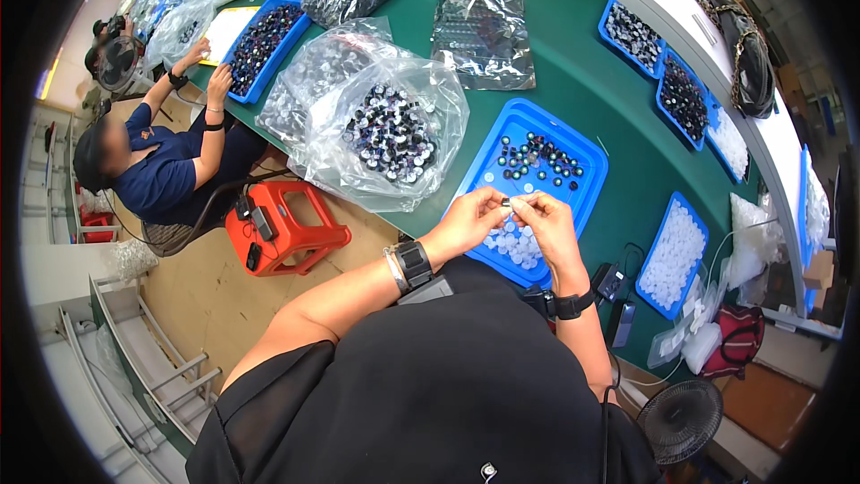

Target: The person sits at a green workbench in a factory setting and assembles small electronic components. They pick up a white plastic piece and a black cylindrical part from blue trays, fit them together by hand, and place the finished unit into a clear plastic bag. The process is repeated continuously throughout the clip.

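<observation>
My left hand [468, 222] and my right hand [549, 226] meet over a blue tray [587, 161]. Between their pinched fingertips is a small dark cylindrical piece [506, 203] with a light end; its exact kind is too small to make out. Both hands are closed on it. Beyond my fingers, several dark round pieces [537, 154] with shiny tops lie loose in the tray. White translucent caps [513, 246] are heaped at its near end, partly hidden by my hands.
Left of the tray sits an open clear bag [394, 134] of black-and-white pieces. A blue tray of white caps [672, 255] lies right, near black devices [618, 305]. A co-worker [170, 152] reaches to another blue tray [264, 49]. A red stool [287, 229] stands left.
</observation>
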### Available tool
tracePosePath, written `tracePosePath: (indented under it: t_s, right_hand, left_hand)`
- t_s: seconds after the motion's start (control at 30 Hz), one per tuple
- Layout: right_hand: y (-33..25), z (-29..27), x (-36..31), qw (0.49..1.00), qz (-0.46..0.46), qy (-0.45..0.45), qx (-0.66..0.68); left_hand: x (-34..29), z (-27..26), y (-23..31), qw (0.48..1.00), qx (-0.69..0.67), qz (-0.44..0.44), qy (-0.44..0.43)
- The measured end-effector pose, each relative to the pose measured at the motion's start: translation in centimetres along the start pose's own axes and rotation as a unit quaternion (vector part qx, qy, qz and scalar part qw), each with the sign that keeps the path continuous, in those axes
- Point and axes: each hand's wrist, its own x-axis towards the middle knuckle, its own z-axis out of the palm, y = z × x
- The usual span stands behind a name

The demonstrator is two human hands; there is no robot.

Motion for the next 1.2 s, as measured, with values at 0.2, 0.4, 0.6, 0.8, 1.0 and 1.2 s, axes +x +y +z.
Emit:
tracePosePath:
  t_s: [0.2,0.4,0.6,0.8,1.0,1.2]
  right_hand:
    - [0.7,0.5,-0.1,0.994,-0.01,-0.003,0.113]
    - [0.6,0.9,-0.4,0.995,-0.037,0.021,0.085]
    - [0.4,1.3,-0.7,0.977,-0.172,0.007,-0.127]
    - [0.4,1.5,-0.6,0.913,-0.28,0.062,-0.29]
    - [0.6,1.9,-0.8,0.844,-0.346,0.078,-0.403]
    - [1.6,3.3,-1.1,0.912,-0.276,0.048,-0.298]
  left_hand:
    - [0.1,-0.1,0.5,0.981,-0.185,-0.058,-0.005]
    - [0.2,-0.5,0.2,0.955,-0.273,-0.116,-0.022]
    - [0.1,-0.6,0.3,0.91,-0.364,-0.185,-0.065]
    - [0.5,-0.9,-1.7,0.865,-0.436,-0.23,-0.095]
    - [0.4,-0.7,-1.4,0.857,-0.438,-0.258,-0.084]
    - [0.3,-1.1,-2.4,0.857,-0.437,-0.266,-0.06]
